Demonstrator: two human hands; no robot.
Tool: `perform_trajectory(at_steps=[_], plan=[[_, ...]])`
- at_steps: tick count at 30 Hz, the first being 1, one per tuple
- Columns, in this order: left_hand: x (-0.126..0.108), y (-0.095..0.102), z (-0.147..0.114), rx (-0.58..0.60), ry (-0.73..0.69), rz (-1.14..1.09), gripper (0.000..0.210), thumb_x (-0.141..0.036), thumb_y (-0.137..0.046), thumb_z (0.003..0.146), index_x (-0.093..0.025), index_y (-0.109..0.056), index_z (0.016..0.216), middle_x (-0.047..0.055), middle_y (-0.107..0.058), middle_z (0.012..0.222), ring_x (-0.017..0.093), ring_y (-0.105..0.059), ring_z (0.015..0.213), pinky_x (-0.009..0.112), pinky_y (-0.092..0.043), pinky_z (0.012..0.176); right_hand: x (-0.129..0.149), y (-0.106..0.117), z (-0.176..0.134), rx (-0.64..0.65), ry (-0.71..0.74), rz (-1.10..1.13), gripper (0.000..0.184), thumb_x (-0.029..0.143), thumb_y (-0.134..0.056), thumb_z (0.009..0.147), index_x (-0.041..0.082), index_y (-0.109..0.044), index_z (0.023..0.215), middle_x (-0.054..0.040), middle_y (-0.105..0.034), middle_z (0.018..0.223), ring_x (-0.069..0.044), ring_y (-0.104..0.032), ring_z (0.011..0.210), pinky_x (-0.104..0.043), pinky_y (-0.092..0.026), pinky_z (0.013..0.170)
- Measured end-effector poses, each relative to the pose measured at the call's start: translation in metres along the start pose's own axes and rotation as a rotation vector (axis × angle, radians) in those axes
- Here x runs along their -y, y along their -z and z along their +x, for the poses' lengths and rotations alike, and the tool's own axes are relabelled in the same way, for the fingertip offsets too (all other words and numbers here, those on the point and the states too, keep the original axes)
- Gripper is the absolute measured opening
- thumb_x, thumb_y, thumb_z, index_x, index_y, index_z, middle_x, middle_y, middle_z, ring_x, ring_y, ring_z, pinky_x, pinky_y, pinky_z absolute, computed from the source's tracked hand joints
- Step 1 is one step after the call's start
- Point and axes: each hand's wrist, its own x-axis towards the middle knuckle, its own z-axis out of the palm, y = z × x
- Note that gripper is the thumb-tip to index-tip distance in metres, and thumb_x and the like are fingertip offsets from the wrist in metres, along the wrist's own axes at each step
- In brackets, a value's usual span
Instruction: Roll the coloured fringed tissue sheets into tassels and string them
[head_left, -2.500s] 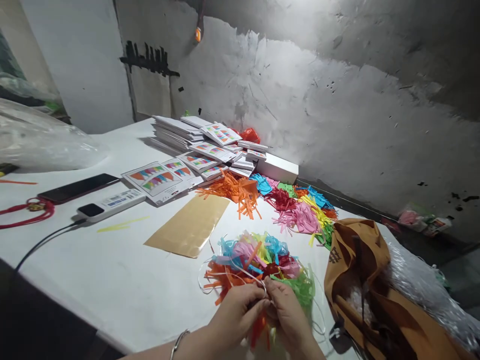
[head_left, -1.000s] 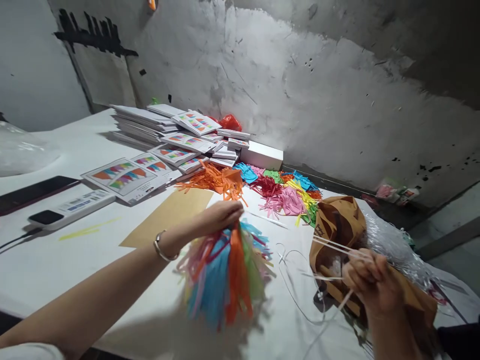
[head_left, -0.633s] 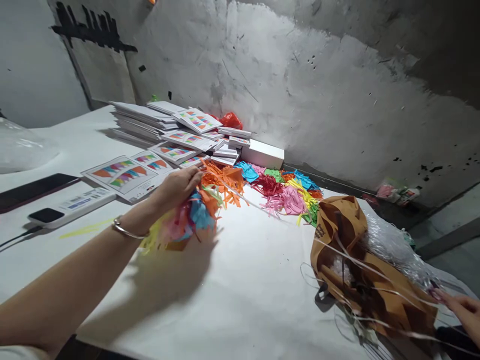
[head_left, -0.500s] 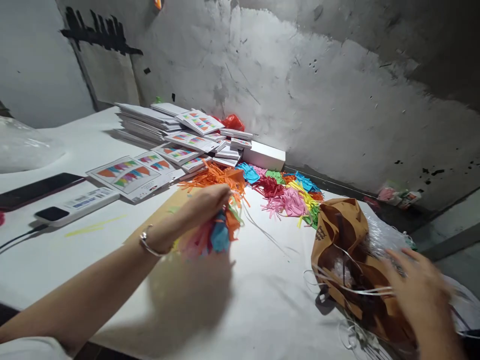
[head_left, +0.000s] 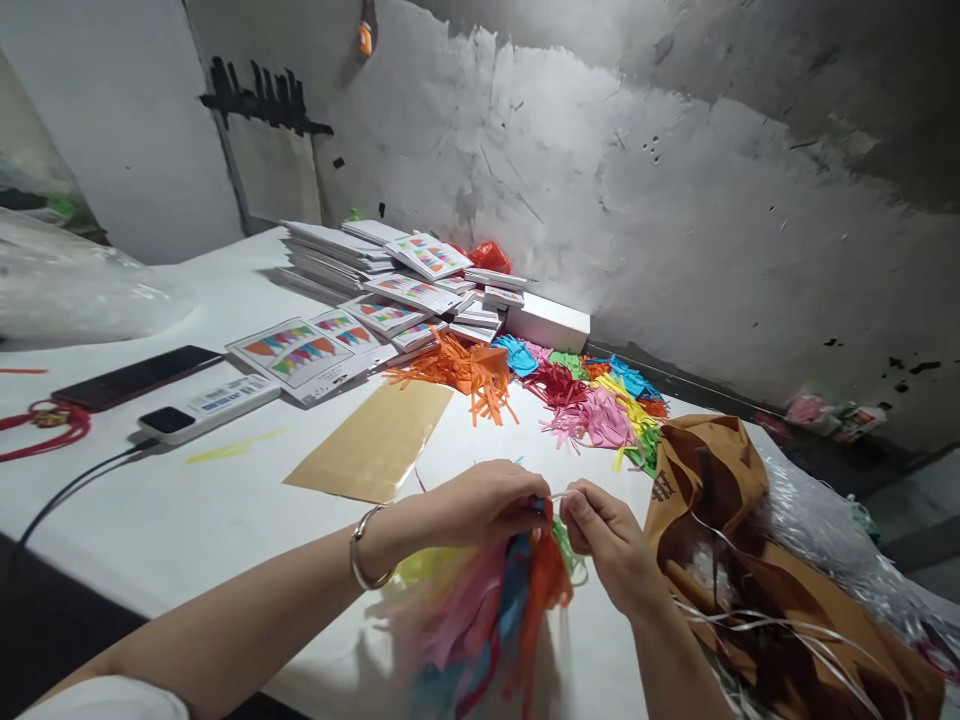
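Note:
My left hand (head_left: pixel 510 505) is closed round the top of a bunch of fringed tassels (head_left: pixel 491 610). Yellow, pink, blue, orange and green strips hang down from it, partly blurred. Right beside it, my right hand (head_left: pixel 600 525) pinches a thin white string (head_left: pixel 556 495) that stretches between the two hands. Beyond my left forearm a gold-tan flat sheet or envelope (head_left: pixel 375 440) lies on the white table (head_left: pixel 247 530). Behind that is a pile of orange fringe (head_left: pixel 469 370).
More coloured fringe (head_left: pixel 592 410) lies along the wall beside a white box (head_left: pixel 549 322). Printed cards (head_left: pixel 300 355) and stacks of them stand at back left. A phone (head_left: pixel 139 377) and a white cabled device (head_left: pixel 210 405) are left; a brown bag (head_left: pixel 709 455) with loose strings is right.
My right hand has come left from over the brown bag to meet my left hand and now pinches the string. My left hand has brought the tassels nearer, uncovering the gold-tan sheet.

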Motion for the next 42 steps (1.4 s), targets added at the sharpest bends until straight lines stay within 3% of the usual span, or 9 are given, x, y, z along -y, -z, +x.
perform_trajectory(at_steps=[5, 8, 11, 16, 22, 27, 31, 38, 42], plan=[[-0.009, 0.002, -0.004, -0.019, 0.01, -0.089, 0.008, -0.025, -0.055, 0.099, -0.019, -0.06, 0.097, 0.003, -0.068, 0.082, 0.017, -0.06, 0.073, 0.025, -0.042, 0.068, 0.002, -0.002, -0.006, -0.073, -0.029, -0.07, 0.032, 0.052, -0.064, 0.091, 0.02, -0.062, 0.095, 0.0084, -0.038, 0.064, -0.01, -0.033, 0.058, -0.023, -0.027, 0.054], [-0.021, 0.003, 0.001, 0.036, -0.08, -0.184, 0.011, -0.025, -0.052, 0.101, -0.019, -0.061, 0.099, 0.005, -0.068, 0.089, 0.017, -0.061, 0.079, 0.025, -0.045, 0.071, 0.004, -0.011, -0.006, 0.025, -0.034, -0.092, 0.055, 0.044, -0.084, 0.071, 0.022, -0.065, 0.117, 0.0086, -0.049, 0.066, -0.012, -0.044, 0.062, -0.022, -0.033, 0.057], [-0.027, -0.001, 0.003, -0.038, -0.062, -0.309, 0.016, -0.028, -0.055, 0.1, -0.019, -0.061, 0.113, 0.011, -0.066, 0.108, 0.019, -0.064, 0.091, 0.028, -0.05, 0.08, 0.001, -0.02, -0.007, 0.081, -0.023, -0.018, 0.028, 0.045, -0.078, 0.077, 0.02, -0.07, 0.086, 0.0033, -0.062, 0.072, -0.014, -0.053, 0.068, -0.023, -0.04, 0.06], [-0.022, -0.019, -0.014, -0.155, 0.202, -0.485, 0.102, -0.044, -0.085, 0.075, -0.021, -0.027, 0.155, 0.02, -0.05, 0.145, 0.034, -0.055, 0.126, 0.045, -0.046, 0.105, -0.013, -0.021, -0.019, -0.119, -0.075, 0.043, 0.039, 0.052, -0.06, 0.093, 0.018, -0.065, 0.076, -0.001, -0.064, 0.068, -0.016, -0.058, 0.065, -0.026, -0.048, 0.062], [-0.015, -0.041, -0.031, -0.008, 0.219, -0.58, 0.097, -0.025, -0.063, 0.092, -0.027, 0.004, 0.162, 0.013, -0.065, 0.131, 0.027, -0.064, 0.114, 0.041, -0.05, 0.099, -0.014, -0.034, -0.024, -0.048, -0.005, 0.144, 0.055, 0.061, -0.07, 0.084, 0.02, -0.064, 0.12, -0.0061, -0.074, 0.094, -0.024, -0.07, 0.092, -0.032, -0.056, 0.083], [0.004, -0.011, -0.039, 0.256, 0.247, -0.36, 0.103, -0.046, -0.08, 0.081, -0.022, -0.021, 0.161, 0.021, -0.058, 0.143, 0.038, -0.057, 0.128, 0.047, -0.046, 0.105, -0.017, -0.044, -0.026, -0.131, -0.002, -0.223, 0.04, 0.054, -0.055, 0.096, 0.019, -0.07, 0.083, -0.0031, -0.066, 0.071, -0.018, -0.061, 0.067, -0.026, -0.047, 0.061], [0.007, 0.003, -0.03, 0.092, 0.233, -0.371, 0.114, -0.058, -0.084, 0.072, -0.021, -0.023, 0.161, 0.024, -0.035, 0.16, 0.04, -0.034, 0.147, 0.053, -0.029, 0.119, -0.02, -0.045, -0.029, -0.137, 0.03, -0.337, 0.034, 0.05, -0.057, 0.094, 0.022, -0.071, 0.081, -0.0025, -0.065, 0.069, -0.017, -0.059, 0.063, -0.025, -0.042, 0.059], [-0.016, -0.08, -0.015, -0.106, 0.289, -1.314, 0.128, -0.072, -0.086, 0.057, -0.026, -0.023, 0.159, 0.019, -0.041, 0.157, 0.04, -0.041, 0.142, 0.055, -0.03, 0.118, -0.032, -0.04, -0.035, -0.418, 0.146, -0.427, 0.049, 0.058, -0.042, 0.098, 0.024, -0.077, 0.099, -0.0125, -0.07, 0.082, -0.028, -0.065, 0.077, -0.04, -0.051, 0.072], [-0.03, -0.111, -0.02, -0.154, 0.358, -1.384, 0.115, -0.086, -0.073, 0.056, -0.028, -0.04, 0.15, 0.017, -0.06, 0.135, 0.043, -0.059, 0.122, 0.053, -0.048, 0.102, -0.021, -0.047, -0.027, -0.478, 0.09, -0.373, 0.043, 0.055, -0.049, 0.096, 0.022, -0.074, 0.086, -0.0087, -0.065, 0.072, -0.022, -0.06, 0.066, -0.034, -0.049, 0.066]])
